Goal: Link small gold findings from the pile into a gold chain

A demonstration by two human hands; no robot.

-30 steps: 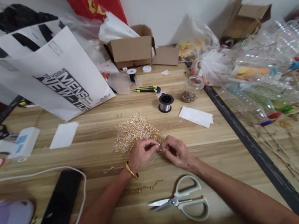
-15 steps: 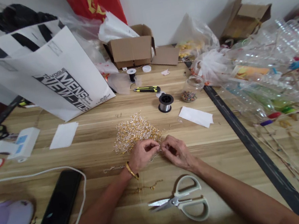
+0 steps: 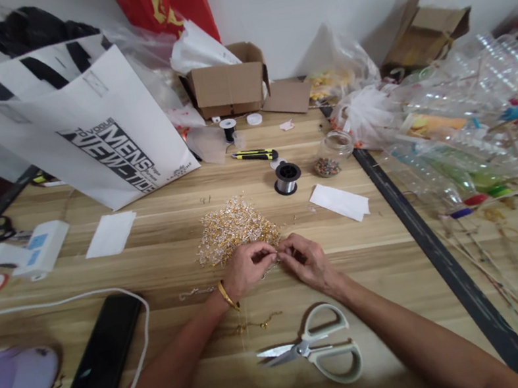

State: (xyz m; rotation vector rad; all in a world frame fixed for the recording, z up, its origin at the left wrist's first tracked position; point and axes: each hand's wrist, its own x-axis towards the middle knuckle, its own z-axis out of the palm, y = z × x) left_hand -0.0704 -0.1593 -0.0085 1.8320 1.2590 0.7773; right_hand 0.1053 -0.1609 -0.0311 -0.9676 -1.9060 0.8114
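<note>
My left hand (image 3: 248, 267), with a gold bracelet (image 3: 227, 296) at the wrist, is closed in a pinch. Facing it, my right hand (image 3: 307, 263) pinches too, their fingertips almost touching. What lies between the fingers is too small to name. Just beyond them spreads a heap of gold and clear beads (image 3: 234, 225). A thin beaded chain (image 3: 200, 291) lies on the table by my left wrist. Closer to me is a short gold chain (image 3: 260, 323). White-handled scissors (image 3: 311, 347) rest partly spread below my hands.
Behind the heap are a wire spool (image 3: 287, 177), a yellow-black cutter knife (image 3: 255, 155) and a glass jar of beads (image 3: 332, 154). A phone (image 3: 101, 357) and a white cable lie left. At right, plastic bottles (image 3: 453, 159) pile up past a black strip. A paper bag (image 3: 78, 132) stands back left.
My right fingers have shifted slightly and their tips now sit closer to the left fingertips. The things on the table have not moved.
</note>
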